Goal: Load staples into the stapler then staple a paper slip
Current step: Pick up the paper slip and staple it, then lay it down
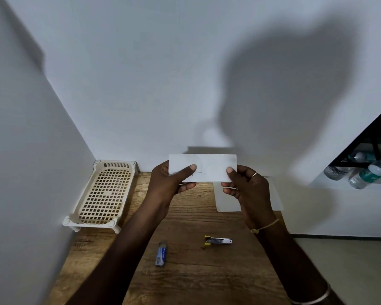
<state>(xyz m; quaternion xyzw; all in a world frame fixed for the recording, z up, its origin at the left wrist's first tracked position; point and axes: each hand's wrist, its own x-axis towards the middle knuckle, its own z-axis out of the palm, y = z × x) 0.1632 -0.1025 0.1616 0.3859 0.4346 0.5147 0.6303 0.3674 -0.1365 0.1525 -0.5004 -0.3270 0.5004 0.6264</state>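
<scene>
Both hands hold a white paper slip (209, 167) up above the far part of the wooden table (191, 282). My left hand (169, 183) pinches its left end, thumb on the front. My right hand (249, 188) pinches its right end the same way. A small yellow and silver stapler (218, 240) lies on the table nearer to me, below the right hand. A blue and white staple box (161, 253) lies to its left, with its far end slid open.
A cream plastic lattice tray (103, 194) stands against the left wall. Another white sheet (227, 201) lies on the table under the right hand. Plastic water bottles (365, 172) sit on a shelf at the far right. White walls close the table's left and back.
</scene>
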